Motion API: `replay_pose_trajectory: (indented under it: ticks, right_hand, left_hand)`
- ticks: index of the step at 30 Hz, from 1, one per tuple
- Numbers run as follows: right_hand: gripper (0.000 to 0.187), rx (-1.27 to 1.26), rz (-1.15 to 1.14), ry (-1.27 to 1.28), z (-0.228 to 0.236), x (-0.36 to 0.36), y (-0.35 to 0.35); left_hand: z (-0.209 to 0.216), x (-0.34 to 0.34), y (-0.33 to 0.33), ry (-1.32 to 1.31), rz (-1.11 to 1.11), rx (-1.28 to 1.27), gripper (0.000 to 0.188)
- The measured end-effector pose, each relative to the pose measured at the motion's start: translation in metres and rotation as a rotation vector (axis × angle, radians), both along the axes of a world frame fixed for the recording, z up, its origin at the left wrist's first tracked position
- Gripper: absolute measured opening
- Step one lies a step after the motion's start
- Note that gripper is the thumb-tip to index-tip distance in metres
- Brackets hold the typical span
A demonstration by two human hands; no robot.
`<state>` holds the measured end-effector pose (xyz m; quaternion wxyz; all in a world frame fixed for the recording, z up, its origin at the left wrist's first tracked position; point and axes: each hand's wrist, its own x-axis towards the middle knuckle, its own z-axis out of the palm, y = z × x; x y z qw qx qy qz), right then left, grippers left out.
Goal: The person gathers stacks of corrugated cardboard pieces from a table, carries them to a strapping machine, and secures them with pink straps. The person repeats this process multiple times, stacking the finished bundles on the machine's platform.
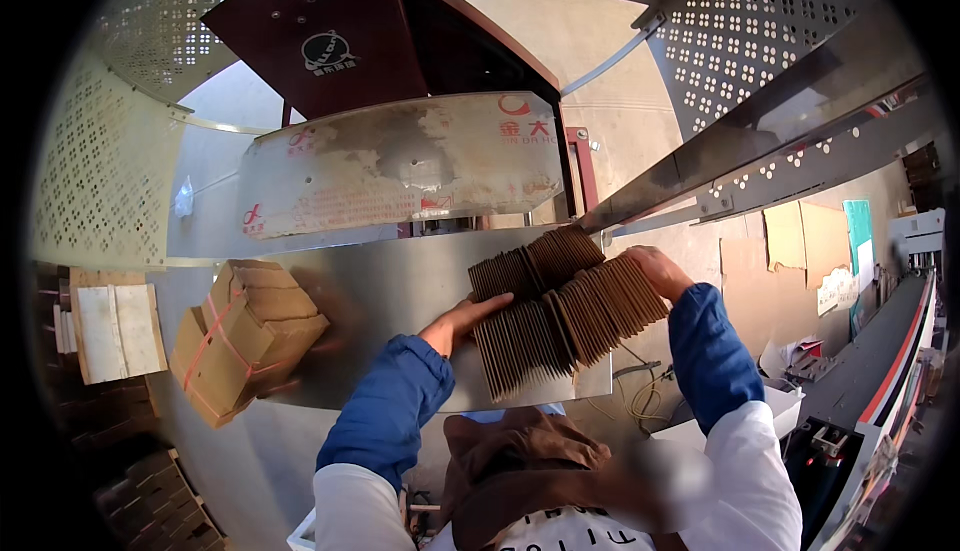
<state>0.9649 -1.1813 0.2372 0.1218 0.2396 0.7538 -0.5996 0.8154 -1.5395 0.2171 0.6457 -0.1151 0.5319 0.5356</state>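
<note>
Brown cardboard pieces (530,346) stand on edge in several tightly packed rows near the right end of a shiny metal table (400,291). My left hand (465,319) grips the left side of this stack, its thumb stretched over the top edges and its other fingers mostly hidden. At the far right side, my right hand (655,273) is curled against the outer pieces, its fingertips partly hidden behind them. The stack sits between both hands. Blue sleeve covers (385,401) wrap my forearms.
A cardboard box (245,336) bound with pink strapping rests at the table's left end. Beyond the table stand a dark red machine (330,41) and a stained sheet panel (400,166). Perforated metal panels (100,166) surround the area. A long rail machine (890,351) runs along the right.
</note>
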Motion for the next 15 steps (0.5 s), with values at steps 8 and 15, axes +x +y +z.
replay_pose_trajectory:
  ticks: [8, 15]
  right_hand:
    - [0.055, 0.61, 0.66, 1.113, 0.195, -0.106, -0.124]
    - [0.07, 0.835, 1.536, 0.754, 0.006, -0.162, -0.13]
  left_hand:
    - [-0.044, 0.001, -0.014, -0.027, -0.056, 0.112, 0.069]
    - [-0.006, 0.007, 0.004, 0.125, -0.004, 0.042, 0.067]
